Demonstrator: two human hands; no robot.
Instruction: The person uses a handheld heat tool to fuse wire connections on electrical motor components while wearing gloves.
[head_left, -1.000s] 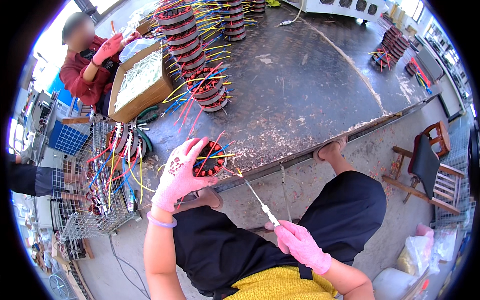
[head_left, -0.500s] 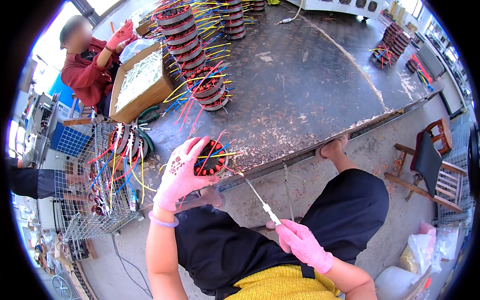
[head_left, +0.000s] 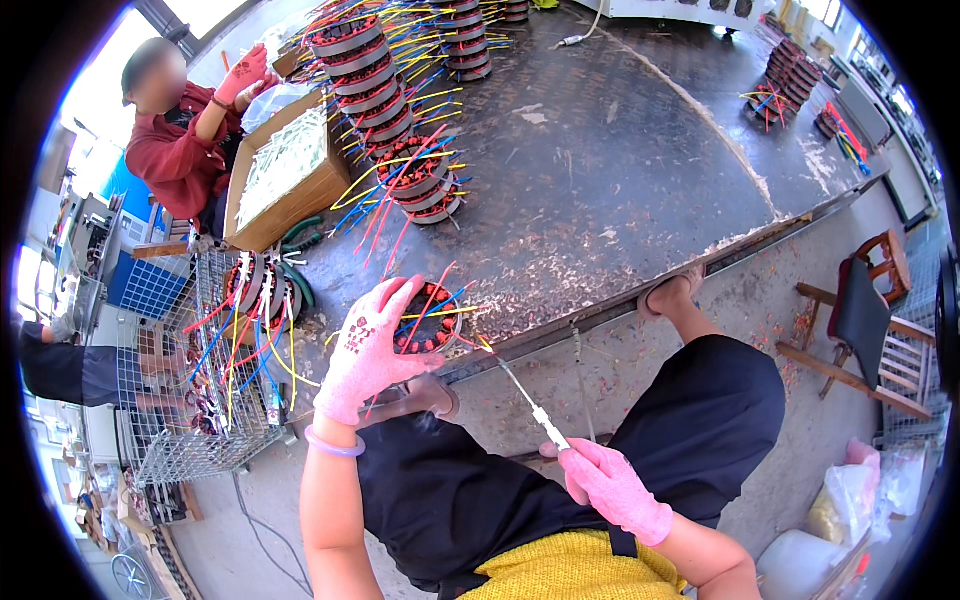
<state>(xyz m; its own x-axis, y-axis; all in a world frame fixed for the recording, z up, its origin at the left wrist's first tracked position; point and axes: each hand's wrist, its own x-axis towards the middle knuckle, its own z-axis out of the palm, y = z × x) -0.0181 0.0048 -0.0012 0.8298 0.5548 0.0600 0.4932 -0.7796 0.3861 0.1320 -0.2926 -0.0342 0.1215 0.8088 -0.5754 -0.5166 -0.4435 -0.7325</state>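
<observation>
My left hand (head_left: 365,350), in a pink glove, is closed around the near-left side of a motor stator (head_left: 435,329) at the table's front edge. The stator is a ring with dark slots, red insulation, and yellow, blue and red leads. My right hand (head_left: 612,490), also gloved, grips the white handle of a slim tool with a thin metal shaft (head_left: 518,383). Its tip meets a lead end at the stator's right rim, where a small orange-yellow flame or glow shows. Faint smoke hangs below the left hand.
Stacked stators (head_left: 372,80) with coloured leads stand on the dark table (head_left: 590,200). Left are more stators (head_left: 262,290), green-handled pliers (head_left: 300,236), a carton of white strips (head_left: 282,170) and a wire basket (head_left: 200,445). A co-worker (head_left: 175,150) sits far left; a wooden chair (head_left: 865,320) stands right.
The view has shifted slightly. Both hands keep their holds, and the tool tip stays at the lead end. The orange-yellow glow there looks larger, and faint smoke shows below my left hand.
</observation>
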